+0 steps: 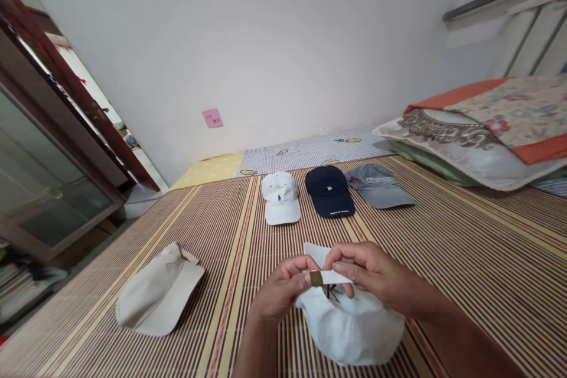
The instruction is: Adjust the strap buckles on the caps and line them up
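A white cap [354, 331] rests on the striped bamboo mat in front of me, its back strap towards my hands and part of its brim showing beyond them. My left hand [286, 286] pinches one side of the strap, beside a brown patch [316, 279]. On the other side, my right hand [370, 274] grips the white strap [334, 277] between thumb and fingers. Dark lettering on the cap shows partly below the strap. To the left lies a beige cap [157, 292], tilted on its side, apart from both hands.
Behind my hands stand a white cap with a small logo [281, 198], a navy cap [330, 192] and a grey cap [380, 186] in a row. Pillows [478, 136] are stacked at the right. A wall with a pink note [212, 119] closes off the far side.
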The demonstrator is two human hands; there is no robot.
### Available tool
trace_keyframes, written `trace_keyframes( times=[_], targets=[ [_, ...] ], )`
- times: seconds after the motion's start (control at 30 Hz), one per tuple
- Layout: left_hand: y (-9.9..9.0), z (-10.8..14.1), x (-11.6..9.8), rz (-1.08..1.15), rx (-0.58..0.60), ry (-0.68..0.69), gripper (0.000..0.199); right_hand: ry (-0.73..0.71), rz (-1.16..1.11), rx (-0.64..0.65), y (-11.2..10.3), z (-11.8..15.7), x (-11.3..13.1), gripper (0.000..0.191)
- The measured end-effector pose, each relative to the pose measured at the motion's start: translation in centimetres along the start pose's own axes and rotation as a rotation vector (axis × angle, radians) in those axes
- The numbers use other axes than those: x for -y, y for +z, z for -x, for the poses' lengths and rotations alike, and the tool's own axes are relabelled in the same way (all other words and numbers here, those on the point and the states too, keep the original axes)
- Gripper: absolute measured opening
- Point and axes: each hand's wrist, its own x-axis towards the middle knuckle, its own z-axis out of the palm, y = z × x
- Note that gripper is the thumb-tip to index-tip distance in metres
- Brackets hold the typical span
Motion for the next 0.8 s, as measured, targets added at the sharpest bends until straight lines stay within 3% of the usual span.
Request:
trace_keyframes(
  times=[0.57, 0.8],
  targets=[
    [0.20, -0.18, 0.14, -0.039, -0.007, -0.009, 0.038, -0.005, 0.004, -0.007, 0.21, -0.04, -0.32, 0.029],
    [0.31, -0.05, -0.03, -0.022, 0.029, -0.006, 0.045, -0.010, -0.028, -0.005, 0.31, -0.05, -0.04, 0.026]
  ],
)
